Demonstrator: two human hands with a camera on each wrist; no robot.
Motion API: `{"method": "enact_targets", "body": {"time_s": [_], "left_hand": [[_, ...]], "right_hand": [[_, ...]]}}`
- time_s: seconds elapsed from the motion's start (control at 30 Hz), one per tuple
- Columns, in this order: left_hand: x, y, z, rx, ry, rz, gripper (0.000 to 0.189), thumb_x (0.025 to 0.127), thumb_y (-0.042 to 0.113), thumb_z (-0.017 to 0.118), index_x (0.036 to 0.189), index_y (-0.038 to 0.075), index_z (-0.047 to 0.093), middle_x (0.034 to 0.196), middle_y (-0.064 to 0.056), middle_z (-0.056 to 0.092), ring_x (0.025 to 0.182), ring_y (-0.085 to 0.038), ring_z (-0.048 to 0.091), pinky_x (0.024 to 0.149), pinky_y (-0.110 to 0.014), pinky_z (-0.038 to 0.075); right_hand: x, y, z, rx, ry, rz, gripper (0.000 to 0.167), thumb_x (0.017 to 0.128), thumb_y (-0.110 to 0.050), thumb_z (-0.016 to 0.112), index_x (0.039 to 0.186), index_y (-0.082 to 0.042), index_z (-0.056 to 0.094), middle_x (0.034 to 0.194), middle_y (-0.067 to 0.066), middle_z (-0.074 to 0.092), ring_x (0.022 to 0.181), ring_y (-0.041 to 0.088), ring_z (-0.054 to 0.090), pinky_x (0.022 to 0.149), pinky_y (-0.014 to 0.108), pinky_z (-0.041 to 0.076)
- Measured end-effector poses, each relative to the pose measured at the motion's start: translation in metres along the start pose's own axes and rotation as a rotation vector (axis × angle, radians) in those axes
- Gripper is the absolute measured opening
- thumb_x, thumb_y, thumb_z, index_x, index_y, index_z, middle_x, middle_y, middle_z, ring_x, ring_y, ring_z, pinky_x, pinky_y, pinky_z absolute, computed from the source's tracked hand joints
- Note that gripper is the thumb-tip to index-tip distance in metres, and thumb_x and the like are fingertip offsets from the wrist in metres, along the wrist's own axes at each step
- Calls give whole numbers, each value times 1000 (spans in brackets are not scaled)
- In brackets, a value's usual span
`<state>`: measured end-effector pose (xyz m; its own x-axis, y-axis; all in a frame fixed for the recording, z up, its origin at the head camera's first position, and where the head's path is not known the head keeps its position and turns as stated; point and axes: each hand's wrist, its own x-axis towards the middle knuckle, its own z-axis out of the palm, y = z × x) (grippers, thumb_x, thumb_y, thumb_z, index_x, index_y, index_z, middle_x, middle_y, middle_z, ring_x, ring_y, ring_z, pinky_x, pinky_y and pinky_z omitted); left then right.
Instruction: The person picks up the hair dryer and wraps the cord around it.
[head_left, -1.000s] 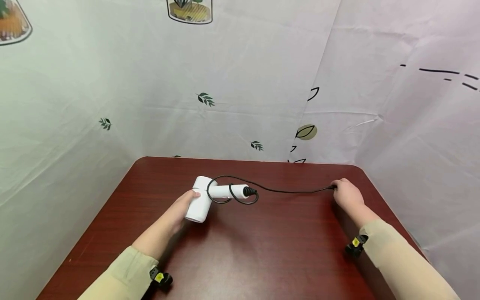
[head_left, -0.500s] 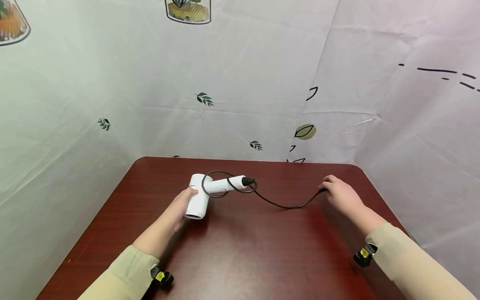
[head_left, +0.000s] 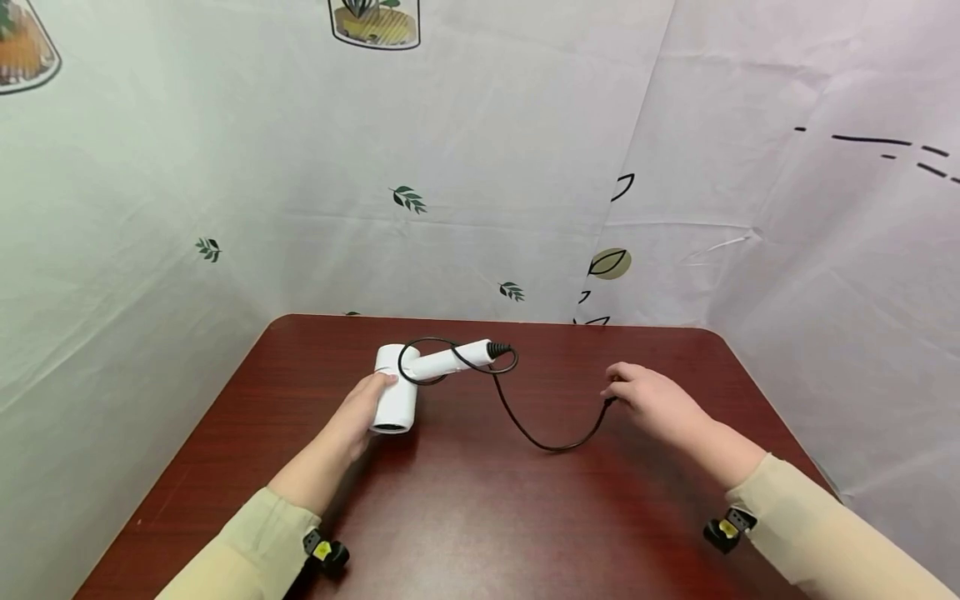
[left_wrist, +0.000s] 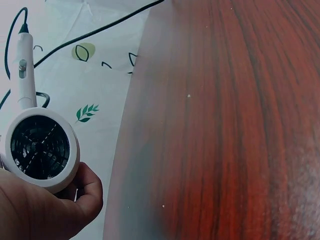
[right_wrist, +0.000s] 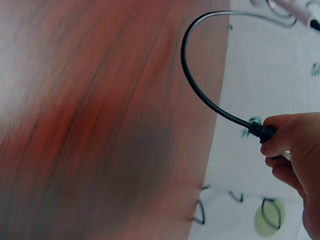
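Observation:
A white hair dryer (head_left: 395,400) is gripped round its barrel by my left hand (head_left: 360,417), its handle pointing right and slightly away from me. In the left wrist view the round dark grille (left_wrist: 40,147) faces the camera, and a small switch (left_wrist: 22,69) shows on the handle. The black cord (head_left: 555,450) loops round the handle, then sags across to my right hand (head_left: 660,404). There my thumb and fingers pinch the plug end (right_wrist: 262,131); the prongs are mostly hidden by the fingers.
Both hands are over a dark red wooden table (head_left: 480,517) with rounded far corners. White patterned cloth (head_left: 480,167) hangs behind it and along both sides. A small black camera (head_left: 326,552) sits on the left sleeve cuff, another camera (head_left: 729,529) on the right.
My right hand has come leftward with the plug, so the cord has gone from nearly straight to a deep sag. The dryer's handle end has risen and tilted away; my left hand keeps its grip.

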<state>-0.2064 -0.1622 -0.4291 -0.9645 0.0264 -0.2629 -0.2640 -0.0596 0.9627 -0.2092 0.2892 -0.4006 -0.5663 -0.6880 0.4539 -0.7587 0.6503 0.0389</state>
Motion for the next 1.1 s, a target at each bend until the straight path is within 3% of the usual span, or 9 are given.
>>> {"method": "enact_targets", "body": {"time_s": [0.2, 0.63, 1.1], "left_hand": [[1, 0, 1, -4, -14, 13, 50, 100, 31, 49, 138, 1, 38, 102, -7, 60, 85, -15, 62, 73, -32, 53], [3, -3, 0, 47, 2, 7, 70, 98, 36, 58, 148, 2, 25, 118, -14, 55, 87, -14, 63, 72, -31, 54], [1, -7, 2, 62, 7, -1, 77, 95, 34, 65, 150, 3, 22, 129, -18, 50, 88, -15, 64, 73, -33, 56]], "right_hand": [[11, -21, -2, 20, -21, -112, 33, 68, 13, 76, 92, -11, 76, 102, 5, 61, 86, 16, 61, 72, 32, 52], [38, -64, -5, 57, -13, -258, 32, 72, 5, 82, 98, -13, 75, 107, 3, 60, 92, 15, 61, 76, 27, 52], [64, -98, -15, 76, 6, -337, 38, 74, 6, 79, 106, -15, 73, 114, 4, 61, 98, 18, 61, 84, 28, 51]]}}
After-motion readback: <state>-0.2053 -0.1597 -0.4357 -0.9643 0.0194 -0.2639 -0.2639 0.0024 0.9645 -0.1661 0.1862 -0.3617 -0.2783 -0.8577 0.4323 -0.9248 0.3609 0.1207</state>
